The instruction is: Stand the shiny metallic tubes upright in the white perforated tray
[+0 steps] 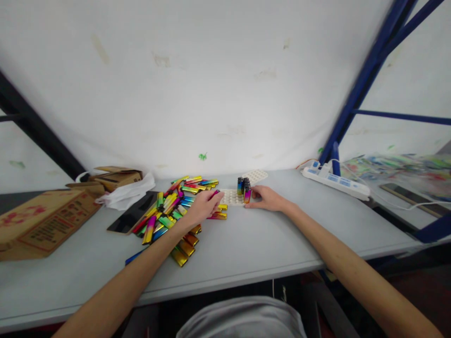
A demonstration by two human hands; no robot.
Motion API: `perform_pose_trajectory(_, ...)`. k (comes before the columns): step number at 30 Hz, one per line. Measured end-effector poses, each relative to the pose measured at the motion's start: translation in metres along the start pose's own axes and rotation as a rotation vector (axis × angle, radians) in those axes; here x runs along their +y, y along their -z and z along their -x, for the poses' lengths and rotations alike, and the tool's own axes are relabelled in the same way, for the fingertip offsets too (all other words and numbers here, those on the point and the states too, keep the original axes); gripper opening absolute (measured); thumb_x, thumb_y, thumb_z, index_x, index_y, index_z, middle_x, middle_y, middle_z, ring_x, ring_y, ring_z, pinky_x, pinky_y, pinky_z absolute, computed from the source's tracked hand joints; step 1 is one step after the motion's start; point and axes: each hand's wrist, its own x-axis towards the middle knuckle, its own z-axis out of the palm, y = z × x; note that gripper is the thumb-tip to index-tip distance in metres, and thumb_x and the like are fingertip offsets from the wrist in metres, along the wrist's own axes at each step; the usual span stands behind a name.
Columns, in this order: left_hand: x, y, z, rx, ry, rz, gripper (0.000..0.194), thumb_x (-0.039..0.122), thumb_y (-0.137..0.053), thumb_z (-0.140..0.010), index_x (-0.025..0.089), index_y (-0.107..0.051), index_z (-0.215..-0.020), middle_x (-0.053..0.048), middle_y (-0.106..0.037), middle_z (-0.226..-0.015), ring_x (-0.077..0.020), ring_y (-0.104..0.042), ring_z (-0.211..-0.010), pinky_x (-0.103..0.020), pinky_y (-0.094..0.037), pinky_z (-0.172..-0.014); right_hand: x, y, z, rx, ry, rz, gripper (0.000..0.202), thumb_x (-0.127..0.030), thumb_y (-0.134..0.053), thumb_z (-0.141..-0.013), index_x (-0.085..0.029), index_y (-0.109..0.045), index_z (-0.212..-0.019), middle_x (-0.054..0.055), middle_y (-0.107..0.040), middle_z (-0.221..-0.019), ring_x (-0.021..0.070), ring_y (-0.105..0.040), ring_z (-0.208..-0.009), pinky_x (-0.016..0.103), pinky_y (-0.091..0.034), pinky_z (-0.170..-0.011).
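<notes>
My left hand (206, 205) is closed in a pinch on a magenta lighter (214, 194), just above the left end of a white tray with holes (230, 197). Several shiny lighters (240, 186) stand upright near the tray's right end. There, my right hand (268, 198) grips the tray's end, its thumb at the front corner and its fingers beside a purple-and-orange lighter (247, 195). A pile of loose metallic lighters (169, 206) in many colours spreads left of the tray, partly behind my left forearm.
A second white holed tray (256, 176) lies behind the first. On the left are a cardboard box (49, 220), a smaller carton (118, 177), a white plastic bag (130, 192) and a dark flat panel (130, 216). A power strip (336, 182) lies right, by a blue frame (362, 80).
</notes>
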Motion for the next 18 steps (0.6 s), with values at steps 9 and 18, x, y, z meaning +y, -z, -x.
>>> perform_pose_trajectory(9, 0.005, 0.000, -0.007, -0.041, -0.041, 0.093, 0.041, 0.061, -0.060, -0.088, 0.022, -0.050, -0.083, 0.009, -0.041, -0.052, -0.0077, -0.036, -0.038, -0.020, -0.030, -0.038, 0.004, -0.003, -0.001, 0.014, 0.030, 0.012, 0.061, -0.062, -0.073, -0.082, -0.011, -0.067, -0.117, 0.008, -0.066, -0.091, 0.0197, -0.056, -0.076, 0.029, -0.043, -0.069)
perform_pose_trajectory(18, 0.027, -0.018, -0.024, -0.164, -0.026, 0.180, 0.041, 0.057, -0.066, -0.087, 0.025, -0.043, -0.098, 0.014, -0.037, -0.056, -0.0058, -0.034, -0.036, -0.018, -0.036, -0.037, 0.004, -0.004, -0.002, 0.018, 0.032, 0.011, 0.064, -0.061, -0.074, -0.082, -0.012, -0.066, -0.123, 0.008, -0.067, -0.092, 0.0193, -0.056, -0.076, 0.029, -0.042, -0.070)
